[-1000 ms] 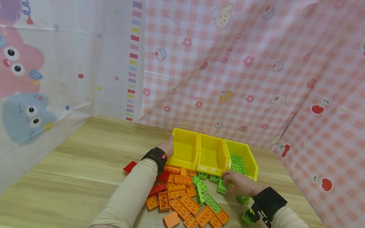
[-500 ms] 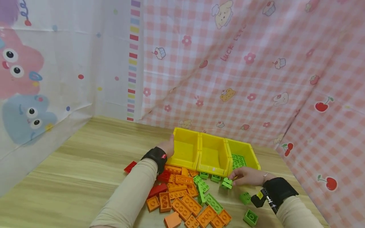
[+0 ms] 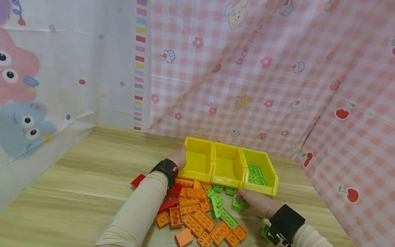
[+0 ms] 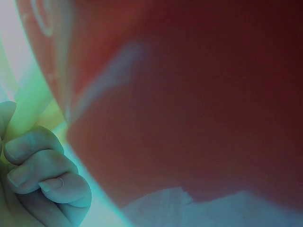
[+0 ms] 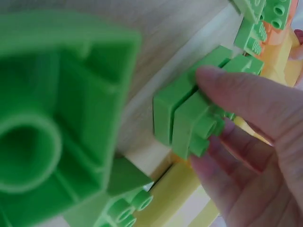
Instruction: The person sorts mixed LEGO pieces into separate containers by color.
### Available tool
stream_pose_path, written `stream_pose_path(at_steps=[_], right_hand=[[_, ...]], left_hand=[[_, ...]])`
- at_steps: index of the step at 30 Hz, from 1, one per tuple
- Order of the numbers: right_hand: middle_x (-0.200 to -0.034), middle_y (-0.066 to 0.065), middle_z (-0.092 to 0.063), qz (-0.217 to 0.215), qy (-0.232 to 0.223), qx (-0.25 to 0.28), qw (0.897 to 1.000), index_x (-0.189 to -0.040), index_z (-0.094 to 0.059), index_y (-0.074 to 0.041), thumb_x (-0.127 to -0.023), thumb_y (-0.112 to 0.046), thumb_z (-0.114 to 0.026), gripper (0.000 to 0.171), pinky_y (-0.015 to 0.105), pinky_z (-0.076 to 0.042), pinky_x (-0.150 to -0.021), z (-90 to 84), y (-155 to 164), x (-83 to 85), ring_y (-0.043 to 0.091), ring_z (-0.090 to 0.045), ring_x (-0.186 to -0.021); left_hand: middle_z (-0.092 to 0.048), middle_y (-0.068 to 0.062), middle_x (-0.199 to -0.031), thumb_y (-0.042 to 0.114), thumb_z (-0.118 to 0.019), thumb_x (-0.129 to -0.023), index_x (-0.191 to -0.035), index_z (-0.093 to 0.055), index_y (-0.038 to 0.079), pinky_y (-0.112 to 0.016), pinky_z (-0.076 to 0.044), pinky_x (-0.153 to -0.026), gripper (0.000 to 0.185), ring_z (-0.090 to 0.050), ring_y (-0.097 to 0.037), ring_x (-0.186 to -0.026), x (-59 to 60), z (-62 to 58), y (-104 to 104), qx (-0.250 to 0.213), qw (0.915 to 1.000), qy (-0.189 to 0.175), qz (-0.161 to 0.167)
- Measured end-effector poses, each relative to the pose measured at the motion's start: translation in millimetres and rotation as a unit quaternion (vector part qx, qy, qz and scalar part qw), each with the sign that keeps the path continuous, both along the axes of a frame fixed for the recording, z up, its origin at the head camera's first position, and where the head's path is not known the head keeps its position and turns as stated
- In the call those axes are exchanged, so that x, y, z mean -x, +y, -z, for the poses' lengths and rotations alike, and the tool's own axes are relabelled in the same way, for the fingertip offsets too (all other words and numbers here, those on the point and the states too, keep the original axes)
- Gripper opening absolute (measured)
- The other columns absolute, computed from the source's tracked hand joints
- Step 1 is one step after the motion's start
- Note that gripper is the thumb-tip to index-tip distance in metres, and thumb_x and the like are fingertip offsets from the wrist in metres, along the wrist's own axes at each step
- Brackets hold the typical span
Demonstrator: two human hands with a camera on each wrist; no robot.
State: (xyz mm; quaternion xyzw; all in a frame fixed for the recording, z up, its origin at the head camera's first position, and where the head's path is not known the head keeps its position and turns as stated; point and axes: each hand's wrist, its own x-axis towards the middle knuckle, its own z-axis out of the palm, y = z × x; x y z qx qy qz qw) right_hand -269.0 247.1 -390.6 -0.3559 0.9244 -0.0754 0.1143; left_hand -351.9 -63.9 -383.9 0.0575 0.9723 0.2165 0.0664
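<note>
At the left end of a row of yellow bins (image 3: 197,176), my left hand (image 3: 178,158) grips the side wall of the end bin. The left wrist view shows its fingers (image 4: 42,168) curled over a yellow-green edge, while a large blurred red shape hides most of that view. My right hand (image 3: 254,203) is on the wood surface in front of the right bin. It pinches a green toy building brick (image 5: 194,120), with the thumb on one side and fingertips on the other. A second green brick (image 5: 163,113) lies flush against it.
Orange bricks (image 3: 194,223) spread in front of the bins, with red bricks (image 3: 168,205) by the left forearm. Loose green bricks (image 3: 228,218) lie near the right hand. More green bricks (image 3: 256,175) sit in the right bin. A checked cloth (image 3: 247,85) hangs behind.
My right hand tilted the green bricks off to the right half a second ago; now it has come back left and lower with them. The left hand stays on the bin. The head view shifted slightly.
</note>
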Motion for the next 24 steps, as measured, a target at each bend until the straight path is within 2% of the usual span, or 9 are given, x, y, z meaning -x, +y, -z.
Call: stream_pose_path(at_steps=[4,7,12,17,20,24], right_hand=[[-0.102,0.002,-0.059,0.009,0.016,-0.023,1.000,-0.110,-0.058,-0.008,-0.072,-0.014,-0.080,0.045,0.034,-0.047,-0.078,2.4,-3.3,1.3,0.020,-0.058,-0.093],[-0.100,0.001,-0.059,0.003,0.009,-0.018,1.000,-0.107,-0.062,-0.007,-0.072,-0.016,-0.079,0.040,0.033,-0.046,-0.077,2.6,-3.8,3.2,0.017,-0.056,-0.091],[-0.098,-0.005,-0.058,0.015,-0.025,0.000,1.000,-0.110,-0.059,-0.010,-0.072,-0.019,-0.077,0.043,0.031,-0.045,-0.073,3.5,-4.6,6.8,0.011,-0.054,-0.085],[-0.096,-0.007,-0.055,0.030,-0.046,0.026,0.998,-0.116,-0.057,-0.006,-0.078,-0.021,-0.074,0.044,0.031,-0.044,-0.071,-3.7,-3.3,9.8,0.009,-0.051,-0.083],[-0.096,-0.002,-0.056,0.053,-0.046,0.059,0.996,-0.121,-0.055,0.000,-0.080,-0.021,-0.073,0.049,0.034,-0.044,-0.071,-15.1,2.1,10.9,0.014,-0.052,-0.083],[-0.108,0.013,-0.059,0.114,-0.024,0.112,0.987,-0.128,-0.049,0.003,-0.082,-0.022,-0.072,0.058,0.041,-0.047,-0.077,-31.6,16.8,14.6,0.028,-0.057,-0.094]], left_hand=[[-0.050,-0.008,-0.065,0.013,-0.048,-0.095,-0.148,-0.003,-0.001,-0.033,-0.040,-0.058,0.071,-0.048,-0.021,-0.056,1.2,1.6,0.2,0.003,0.9999,0.016,0.003],[-0.050,-0.008,-0.065,0.012,-0.050,-0.094,-0.147,-0.004,-0.002,-0.032,-0.039,-0.056,0.071,-0.048,-0.021,-0.056,3.2,4.1,0.6,0.006,0.9996,0.029,0.005],[-0.051,-0.008,-0.064,0.012,-0.050,-0.094,-0.148,-0.005,-0.002,-0.033,-0.040,-0.057,0.071,-0.049,-0.021,-0.055,5.4,7.8,0.3,0.014,0.9992,0.038,0.003],[-0.052,-0.008,-0.063,0.010,-0.050,-0.093,-0.148,-0.010,-0.001,-0.035,-0.042,-0.058,0.069,-0.050,-0.022,-0.056,1.6,4.3,1.3,0.020,0.9988,0.045,0.003],[-0.053,-0.009,-0.065,0.011,-0.051,-0.093,-0.147,-0.010,-0.002,-0.036,-0.044,-0.062,0.069,-0.052,-0.023,-0.060,-0.7,2.7,1.4,0.026,0.9987,0.044,0.003],[-0.055,-0.010,-0.068,0.011,-0.049,-0.094,-0.148,-0.007,-0.001,-0.036,-0.045,-0.066,0.070,-0.053,-0.023,-0.062,-2.2,3.7,0.6,0.020,0.9992,0.036,-0.002]])
